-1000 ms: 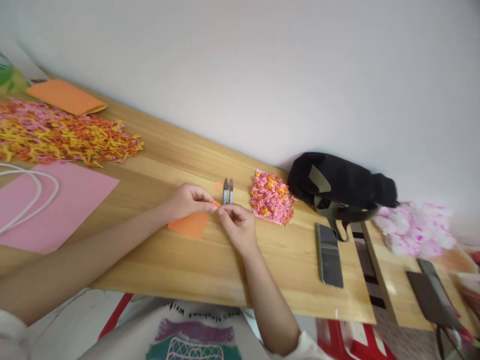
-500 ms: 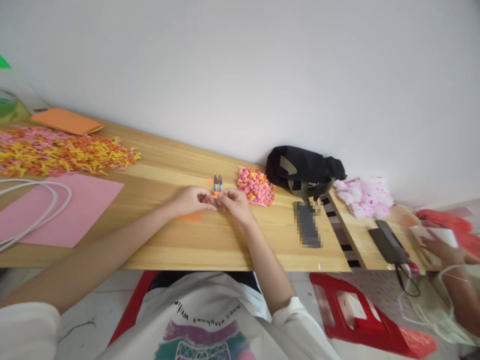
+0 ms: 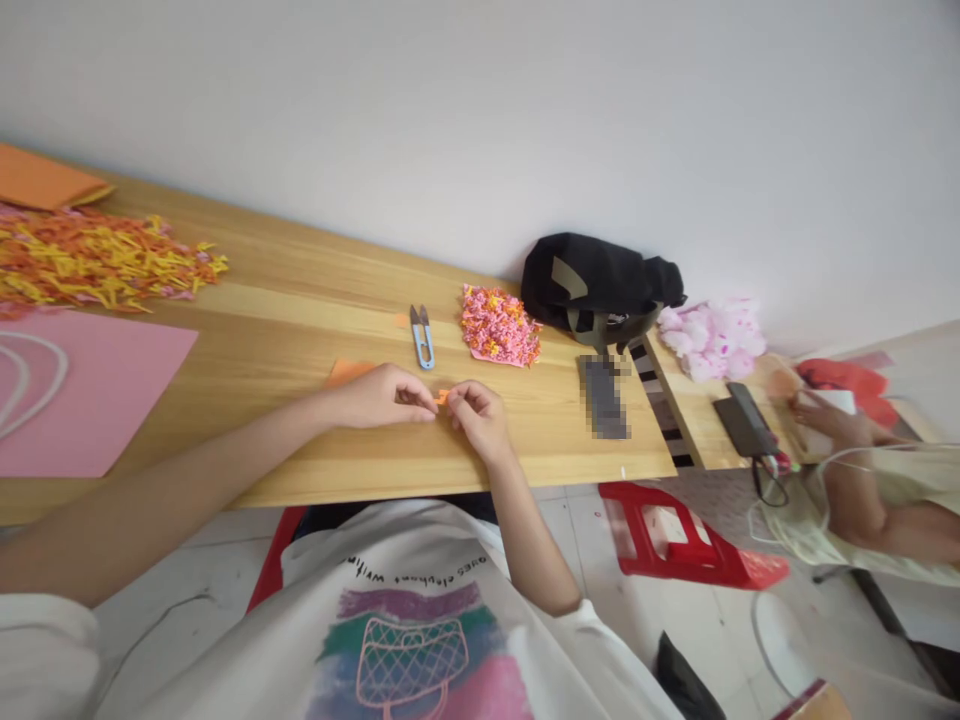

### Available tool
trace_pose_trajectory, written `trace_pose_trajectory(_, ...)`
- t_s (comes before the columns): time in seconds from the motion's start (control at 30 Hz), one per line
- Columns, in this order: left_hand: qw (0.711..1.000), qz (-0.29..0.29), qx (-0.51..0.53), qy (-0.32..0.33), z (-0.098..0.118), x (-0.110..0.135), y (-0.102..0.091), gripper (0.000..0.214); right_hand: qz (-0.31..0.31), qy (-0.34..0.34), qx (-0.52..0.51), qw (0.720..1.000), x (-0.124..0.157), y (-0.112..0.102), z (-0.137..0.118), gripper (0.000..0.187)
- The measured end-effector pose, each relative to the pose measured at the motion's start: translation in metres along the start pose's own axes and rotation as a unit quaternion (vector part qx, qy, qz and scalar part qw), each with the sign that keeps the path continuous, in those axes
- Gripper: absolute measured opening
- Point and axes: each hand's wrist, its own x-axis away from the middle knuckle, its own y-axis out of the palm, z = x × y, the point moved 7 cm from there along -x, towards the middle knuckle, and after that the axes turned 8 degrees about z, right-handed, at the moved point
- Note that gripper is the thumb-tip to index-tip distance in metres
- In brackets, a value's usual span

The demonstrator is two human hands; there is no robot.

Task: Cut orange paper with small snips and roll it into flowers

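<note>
My left hand and my right hand meet near the front edge of the wooden table, both pinching a small orange paper piece between their fingertips. An orange paper sheet lies just behind my left hand. Blue thread snips rest on the table beyond my hands. A small heap of pink and orange folded paper bits sits on a pink sheet to the right of the snips.
A large pile of orange, yellow and pink paper strips and a pink sheet lie at the left. A black bag, a phone, pink fluff and a red stool are at the right. Another person's arm works there.
My hands drew back from the snips toward the table's front edge, still pinching the orange piece. The view swung right, showing the neighbouring person and the stool.
</note>
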Motion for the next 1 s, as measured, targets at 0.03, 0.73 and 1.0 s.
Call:
trace_pose_trajectory(0.03, 1.000, -0.002, -0.002, 0.002, 0.000, 0.000, 0.001, 0.027, -0.002, -0.005, 0.007, 1.000, 0.000, 0.000, 0.000, 0.026)
trace_pose_trajectory(0.73, 0.997, -0.023, 0.069, -0.010, -0.003, -0.002, 0.002, 0.018, -0.074, -0.051, 0.085, 0.992, 0.006, 0.002, -0.001, 0.035)
trace_pose_trajectory(1.0, 0.996, -0.066, 0.041, -0.046, -0.013, -0.002, 0.001, 0.020, -0.087, -0.058, 0.119, 0.987, 0.008, -0.001, -0.002, 0.030)
